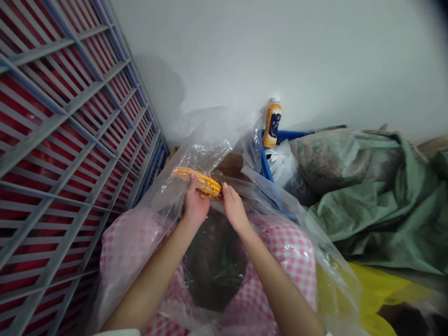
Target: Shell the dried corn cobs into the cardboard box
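Observation:
A yellow corn cob (209, 185) is held crosswise in front of me, over a clear plastic bag (210, 151) spread across my lap. Its right part is missing some kernels and shows reddish cob near the end. My left hand (197, 201) is wrapped round the cob's middle from below. At the right end my right hand (234, 206) grips the tip, fingers bent against it and partly hidden. Below the hands the bag lies between two knees in pink checked cloth (285, 249).
Stacked slatted plastic crates (75, 105) rise close on the left. A juice bottle (272, 122) stands against the wall, by a blue crate (268, 165) holding bags. Green cloth (378, 205) and a yellow bag (374, 284) lie at the right.

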### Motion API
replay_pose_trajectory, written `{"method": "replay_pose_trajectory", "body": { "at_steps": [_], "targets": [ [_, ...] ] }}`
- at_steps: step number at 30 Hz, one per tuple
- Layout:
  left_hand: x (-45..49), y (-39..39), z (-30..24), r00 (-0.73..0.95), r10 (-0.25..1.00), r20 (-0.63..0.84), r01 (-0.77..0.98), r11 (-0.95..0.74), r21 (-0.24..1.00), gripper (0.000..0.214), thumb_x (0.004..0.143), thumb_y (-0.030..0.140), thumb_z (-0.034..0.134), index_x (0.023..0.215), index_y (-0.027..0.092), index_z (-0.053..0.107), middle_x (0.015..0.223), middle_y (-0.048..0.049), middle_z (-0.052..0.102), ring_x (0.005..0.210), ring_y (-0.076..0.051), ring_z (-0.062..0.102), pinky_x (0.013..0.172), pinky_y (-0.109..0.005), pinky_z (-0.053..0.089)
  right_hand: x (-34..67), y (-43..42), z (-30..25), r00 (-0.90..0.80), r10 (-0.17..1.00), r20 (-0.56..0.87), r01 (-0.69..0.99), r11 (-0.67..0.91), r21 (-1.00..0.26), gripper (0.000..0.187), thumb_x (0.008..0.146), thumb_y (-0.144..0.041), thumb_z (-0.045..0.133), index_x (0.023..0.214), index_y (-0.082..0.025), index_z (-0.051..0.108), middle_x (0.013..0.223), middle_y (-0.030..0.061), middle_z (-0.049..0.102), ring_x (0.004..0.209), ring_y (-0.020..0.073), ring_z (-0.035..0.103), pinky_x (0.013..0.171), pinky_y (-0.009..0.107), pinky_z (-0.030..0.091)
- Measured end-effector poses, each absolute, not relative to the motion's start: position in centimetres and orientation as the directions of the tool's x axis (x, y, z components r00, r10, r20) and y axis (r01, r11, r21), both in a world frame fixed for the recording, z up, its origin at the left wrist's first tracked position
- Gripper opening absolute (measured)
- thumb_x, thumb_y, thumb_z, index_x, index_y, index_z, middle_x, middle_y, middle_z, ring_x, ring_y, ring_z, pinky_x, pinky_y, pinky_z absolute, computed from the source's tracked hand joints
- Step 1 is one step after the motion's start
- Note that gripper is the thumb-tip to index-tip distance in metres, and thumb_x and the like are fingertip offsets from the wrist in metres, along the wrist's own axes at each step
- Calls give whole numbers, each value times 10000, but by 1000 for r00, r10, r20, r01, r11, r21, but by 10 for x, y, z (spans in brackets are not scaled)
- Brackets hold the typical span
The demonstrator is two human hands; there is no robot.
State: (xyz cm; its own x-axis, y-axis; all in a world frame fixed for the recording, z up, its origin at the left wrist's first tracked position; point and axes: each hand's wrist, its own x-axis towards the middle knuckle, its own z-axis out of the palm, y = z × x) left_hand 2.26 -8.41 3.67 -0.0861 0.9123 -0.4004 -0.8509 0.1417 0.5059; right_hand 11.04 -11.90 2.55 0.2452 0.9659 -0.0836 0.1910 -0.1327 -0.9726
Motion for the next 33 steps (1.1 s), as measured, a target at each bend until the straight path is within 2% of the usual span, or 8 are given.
{"method": "replay_pose_trajectory", "body": {
  "at_steps": [4,8,14,17,20,26,33],
  "targets": [
    [24,-86,39,-103,924,-369,-839,119,531,141,773,315,595,833,187,599,797,2,632,744,-116,606,739,-251,462,105,-118,25,271,953,-133,114,-169,-979,421,836,-554,335,651,-204,479,614,-6,518,600,138,471,585,238,341],
    [27,-90,39,-100,922,-374,-826,132,548,157,782,327,582,775,171,602,746,0,625,705,-109,599,736,-239,460,96,-120,22,276,954,-120,137,-163,-977,444,853,-543,297,667,-195,499,631,-4,532,606,133,474,597,236,342],
    [32,-93,38,-100,907,-410,-840,144,524,174,820,323,532,813,170,614,745,-6,634,697,-113,603,723,-235,465,93,-122,13,294,943,-157,24,-171,-985,440,852,-552,289,731,-196,518,710,6,556,666,139,487,630,238,355],
    [33,-93,36,-88,902,-423,-859,147,490,205,850,328,484,860,172,616,762,-11,640,707,-117,607,720,-241,470,93,-124,9,314,932,-183,-30,-183,-983,438,838,-569,309,754,-200,529,709,8,559,664,142,485,599,235,358],
    [34,-93,33,-75,904,-421,-864,152,480,236,846,360,487,828,165,620,751,-16,643,700,-121,608,723,-249,474,92,-125,8,326,927,-185,-68,-172,-983,425,829,-574,328,793,-207,541,714,9,563,668,148,490,572,234,357],
    [35,-94,29,-35,918,-395,-864,171,474,262,838,375,496,793,151,624,735,-21,647,687,-124,608,702,-253,475,92,-127,11,350,922,-166,25,-186,-982,418,862,-529,273,798,-207,531,776,32,571,704,160,508,626,259,362],
    [35,-97,29,-54,921,-386,-865,150,479,241,772,389,589,824,156,626,748,-13,647,685,-127,611,706,-253,474,92,-128,14,364,925,-111,177,-185,-967,449,881,-496,226,727,-188,514,726,45,582,680,169,517,642,271,366]
  ]
}}
